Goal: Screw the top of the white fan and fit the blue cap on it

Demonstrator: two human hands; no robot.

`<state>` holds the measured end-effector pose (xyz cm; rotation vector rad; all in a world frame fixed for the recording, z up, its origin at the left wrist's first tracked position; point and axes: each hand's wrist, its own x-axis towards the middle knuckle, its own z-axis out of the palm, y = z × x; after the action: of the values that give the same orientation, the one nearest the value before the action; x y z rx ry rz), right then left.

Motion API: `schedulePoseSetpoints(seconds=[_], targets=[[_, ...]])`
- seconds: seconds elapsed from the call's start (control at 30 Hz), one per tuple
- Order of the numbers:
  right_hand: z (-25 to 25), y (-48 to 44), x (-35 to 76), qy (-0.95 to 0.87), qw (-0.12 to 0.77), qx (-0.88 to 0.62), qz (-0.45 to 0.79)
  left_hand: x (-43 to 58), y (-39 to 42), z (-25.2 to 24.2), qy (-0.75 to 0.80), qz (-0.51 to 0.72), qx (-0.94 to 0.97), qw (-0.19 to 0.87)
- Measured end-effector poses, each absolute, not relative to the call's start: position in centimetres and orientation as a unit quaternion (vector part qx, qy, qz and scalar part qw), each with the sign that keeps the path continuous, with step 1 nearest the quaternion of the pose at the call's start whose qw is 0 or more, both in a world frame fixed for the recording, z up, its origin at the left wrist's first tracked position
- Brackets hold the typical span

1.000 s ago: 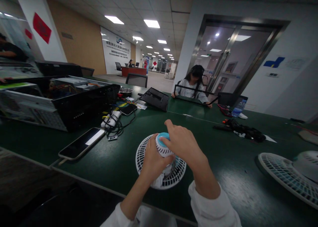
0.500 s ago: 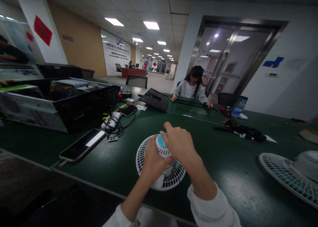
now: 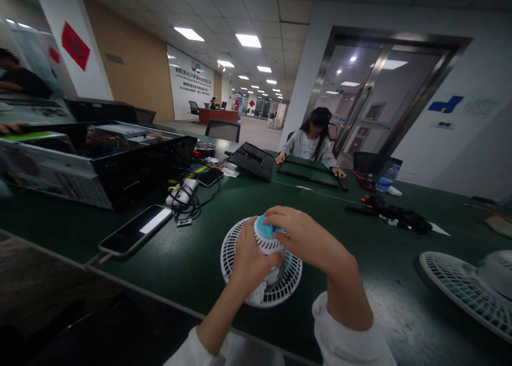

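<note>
A white fan motor housing with slotted sides stands on a round white fan grille on the green table. My left hand is wrapped round the housing from the left, thumb across its front. On top sits a light-blue knob. From the right, my right hand has its fingers closed on that knob, palm facing down. The grille's middle is hidden behind my hands and the housing.
A phone, a white power strip with cables and an opened computer case lie left. Ahead are a black panel and a person holding a black frame. Another fan grille lies right.
My right hand has turned, its wrist swinging outward to the right, and its fingers have closed on the blue knob. The left hand keeps its grip. The person opposite has tilted the black frame.
</note>
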<state>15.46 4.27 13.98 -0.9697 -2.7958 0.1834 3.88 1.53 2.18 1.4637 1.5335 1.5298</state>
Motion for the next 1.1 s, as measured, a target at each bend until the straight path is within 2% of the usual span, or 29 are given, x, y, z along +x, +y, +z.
schedulePoseSetpoints(seconds=[0.57,1.0,1.1], targets=[[14.0,5.7,15.3,-0.932,0.119,-0.327,0.098,3.7,1.4,2.5,0.571,0.553,0.544,0.269],[13.3,4.1,12.0,-0.852,0.046,-0.517,-0.067,4.0,1.4,2.5,0.563,0.568,0.537,0.268],[13.4,4.0,11.9,-0.849,0.050,-0.523,-0.063,3.9,1.4,2.5,0.562,0.571,0.537,0.263]])
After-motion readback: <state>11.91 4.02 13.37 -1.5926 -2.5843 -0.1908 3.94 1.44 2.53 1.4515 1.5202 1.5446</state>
